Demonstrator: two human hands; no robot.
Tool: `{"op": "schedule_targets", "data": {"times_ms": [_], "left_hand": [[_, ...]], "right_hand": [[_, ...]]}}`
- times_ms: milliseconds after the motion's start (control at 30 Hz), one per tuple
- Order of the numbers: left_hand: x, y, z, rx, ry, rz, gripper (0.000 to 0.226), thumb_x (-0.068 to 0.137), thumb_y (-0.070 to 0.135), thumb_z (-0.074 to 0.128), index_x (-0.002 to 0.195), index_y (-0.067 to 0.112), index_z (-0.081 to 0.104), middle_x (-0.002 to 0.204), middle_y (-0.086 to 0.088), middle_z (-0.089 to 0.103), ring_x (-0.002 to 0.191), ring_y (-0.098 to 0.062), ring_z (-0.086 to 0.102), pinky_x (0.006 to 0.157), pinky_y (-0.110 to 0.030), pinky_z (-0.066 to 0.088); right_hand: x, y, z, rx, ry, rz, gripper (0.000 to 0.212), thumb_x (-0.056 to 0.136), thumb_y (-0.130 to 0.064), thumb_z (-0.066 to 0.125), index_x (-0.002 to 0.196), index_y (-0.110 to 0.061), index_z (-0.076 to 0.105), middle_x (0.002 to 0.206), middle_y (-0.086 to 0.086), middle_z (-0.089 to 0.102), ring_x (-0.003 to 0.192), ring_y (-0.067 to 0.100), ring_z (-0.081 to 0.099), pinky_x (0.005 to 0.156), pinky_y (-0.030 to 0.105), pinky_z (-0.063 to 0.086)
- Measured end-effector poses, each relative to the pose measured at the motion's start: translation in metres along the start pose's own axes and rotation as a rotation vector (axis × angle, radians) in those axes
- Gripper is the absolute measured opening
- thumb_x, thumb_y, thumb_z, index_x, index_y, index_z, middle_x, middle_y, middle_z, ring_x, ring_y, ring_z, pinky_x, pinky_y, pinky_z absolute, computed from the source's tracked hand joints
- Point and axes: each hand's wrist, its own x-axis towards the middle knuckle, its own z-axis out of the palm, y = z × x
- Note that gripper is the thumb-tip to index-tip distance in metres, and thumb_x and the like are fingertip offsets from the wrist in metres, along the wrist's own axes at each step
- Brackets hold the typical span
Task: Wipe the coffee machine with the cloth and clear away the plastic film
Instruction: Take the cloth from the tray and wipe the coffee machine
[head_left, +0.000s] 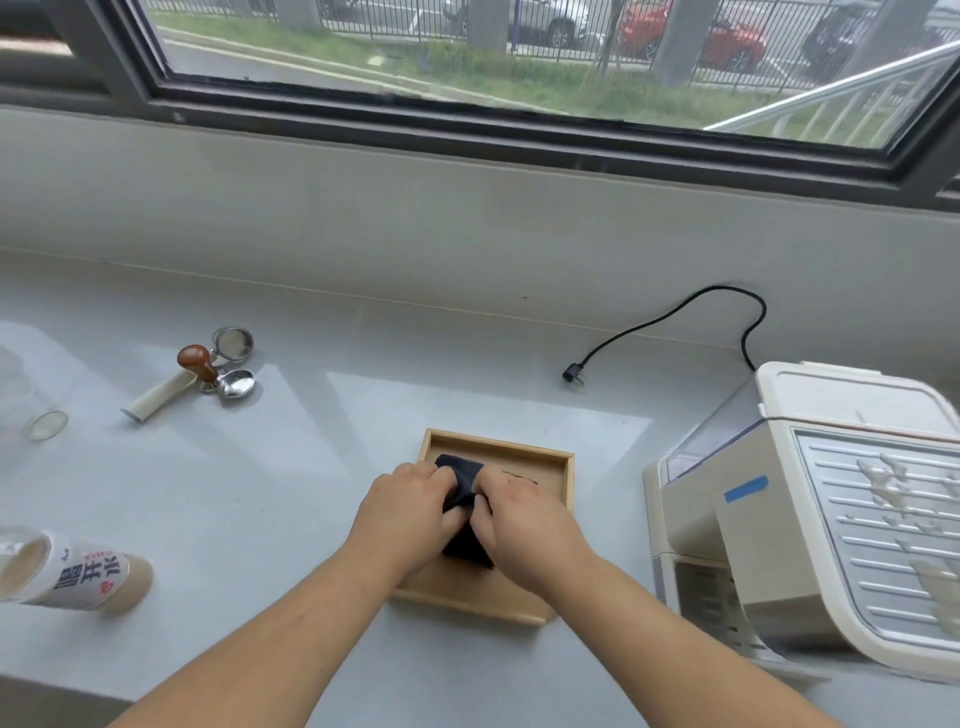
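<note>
1. Two bare hands meet over one shallow wooden tray in the middle of the pale grey bench.
2. The left hand and right hand both have their fingers curled closed on one dark, soft cloth, which lies folded inside the tray.
3. One cream plastic coffee machine stands at the right, with a ribbed metal top, a loose sheet of plastic film hanging down its side, and one blue tape strip.
4. One black cord with a plug lies beyond it.
5. Far left lie one wooden-knobbed tamper, two round metal baskets and a cream handle.
6. Near left, one bottle lies on its side; its label carries Chinese characters.
</note>
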Motion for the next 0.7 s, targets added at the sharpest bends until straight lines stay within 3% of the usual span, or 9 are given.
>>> {"op": "schedule_targets", "data": {"times_ms": [133, 267, 400, 567, 700], "left_hand": [[0.010, 0.007, -0.027, -0.062, 0.071, -0.067, 0.012, 0.090, 0.041, 0.050, 0.095, 0.031, 0.052, 0.095, 0.010, 0.059, 0.086, -0.021, 0.056, 0.070, -0.035, 0.044], [0.017, 0.021, -0.059, -0.092, 0.061, -0.080, 0.004, 0.084, 0.032, 0.048, 0.088, 0.034, 0.049, 0.083, 0.012, 0.057, 0.076, -0.019, 0.057, 0.059, -0.033, 0.037], [0.024, 0.031, -0.090, -0.063, 0.023, -0.136, 0.012, 0.083, 0.019, 0.043, 0.086, 0.029, 0.048, 0.074, 0.009, 0.056, 0.073, -0.022, 0.057, 0.050, -0.032, 0.033], [0.036, 0.051, -0.146, -0.212, 0.145, -0.214, 0.023, 0.082, 0.021, 0.045, 0.093, 0.036, 0.059, 0.075, 0.013, 0.064, 0.074, -0.017, 0.059, 0.052, -0.029, 0.039], [0.045, 0.079, -0.198, -0.260, 0.235, -0.150, 0.030, 0.077, 0.016, 0.049, 0.092, 0.041, 0.057, 0.083, 0.012, 0.067, 0.082, -0.023, 0.062, 0.064, -0.034, 0.051]], "right_hand": [[-0.002, -0.015, -0.048, 0.168, 0.103, 0.030, 0.008, 0.098, -0.032, 0.041, 0.094, -0.025, 0.044, 0.070, -0.006, 0.057, 0.067, 0.022, 0.054, 0.055, 0.041, 0.039], [-0.005, -0.017, -0.095, 0.250, 0.204, 0.040, 0.006, 0.098, -0.030, 0.044, 0.095, -0.028, 0.048, 0.066, -0.009, 0.055, 0.063, 0.012, 0.052, 0.054, 0.032, 0.034], [-0.011, -0.012, -0.142, 0.283, 0.285, 0.070, 0.009, 0.101, -0.034, 0.043, 0.093, -0.034, 0.048, 0.062, -0.007, 0.055, 0.055, 0.010, 0.050, 0.051, 0.031, 0.035], [-0.021, 0.007, -0.196, 0.219, 0.308, 0.134, 0.021, 0.103, -0.023, 0.045, 0.118, -0.032, 0.057, 0.079, -0.016, 0.062, 0.074, 0.013, 0.056, 0.068, 0.034, 0.042], [-0.032, 0.022, -0.235, 0.056, 0.244, 0.179, 0.034, 0.101, -0.022, 0.045, 0.130, -0.032, 0.058, 0.096, -0.008, 0.069, 0.078, 0.013, 0.061, 0.066, 0.034, 0.045]]}}
